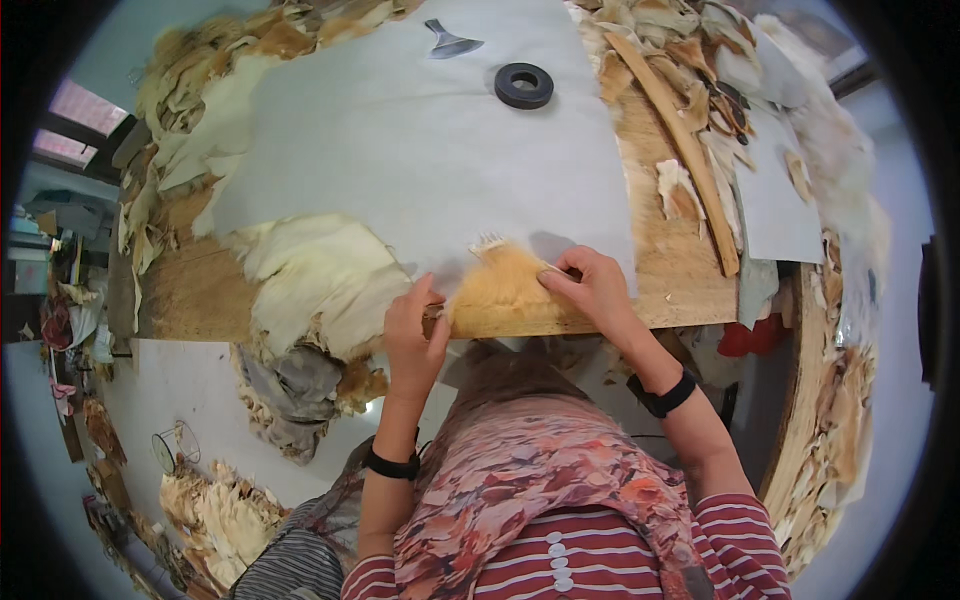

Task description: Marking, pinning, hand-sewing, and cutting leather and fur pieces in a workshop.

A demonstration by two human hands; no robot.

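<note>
A small piece of orange-yellow fur [510,295] lies at the table's near edge, partly on a grey sheet [400,130]. My right hand [592,290] pinches its upper right edge between thumb and fingers, where a pale rim shows. At its left edge, my left hand [412,325] has its fingers curled, gripping the side of the fur; the exact contact is partly hidden. Just beyond the fur, a pale toothed piece like a comb [488,243] sticks out, its other end covered. A cream hide [315,275] spreads to the left of my left hand and hangs over the edge.
A black tape roll [524,86] and a fan-shaped metal blade [452,42] lie on the sheet's far part. To the right are a long wooden stick [680,150] and dark scissors [730,110]. Fur scraps [180,85] heap along the table's far and side edges.
</note>
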